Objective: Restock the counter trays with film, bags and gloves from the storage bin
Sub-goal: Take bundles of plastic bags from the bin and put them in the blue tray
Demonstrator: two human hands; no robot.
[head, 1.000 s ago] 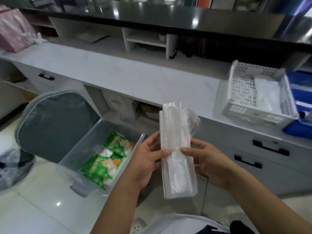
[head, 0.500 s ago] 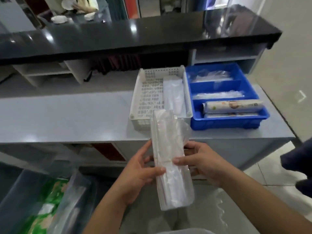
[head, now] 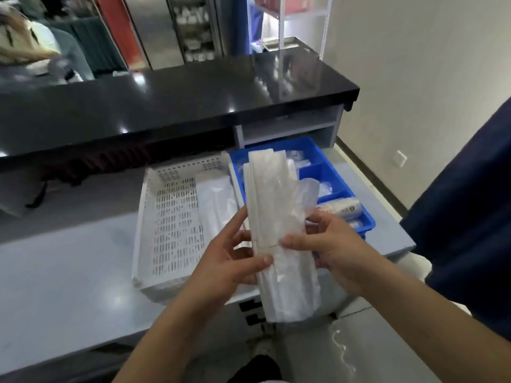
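A long folded bundle of clear plastic bags [head: 276, 217] stands nearly upright between both hands. My left hand [head: 232, 261] grips its left edge with the thumb across the front. My right hand [head: 329, 250] holds its right edge at mid-height. The bundle hangs above the seam between a white perforated tray [head: 171, 225] and a blue divided tray [head: 334, 181] on the grey counter [head: 69, 272]. One similar clear bundle [head: 215, 205] lies along the white tray's right side. A printed roll of film [head: 343, 210] lies in the blue tray's near compartment.
A raised black countertop [head: 171, 106] overhangs the back of the grey counter. Dark blue cloth [head: 470, 217] hangs at the right edge. Drawer handles [head: 250, 305] show on the counter front below the trays. The counter's right end [head: 398, 244] drops to the floor.
The view has swung right and up from the storage bin to the trays. The bundle, held in both hands throughout, has come forward over the trays.
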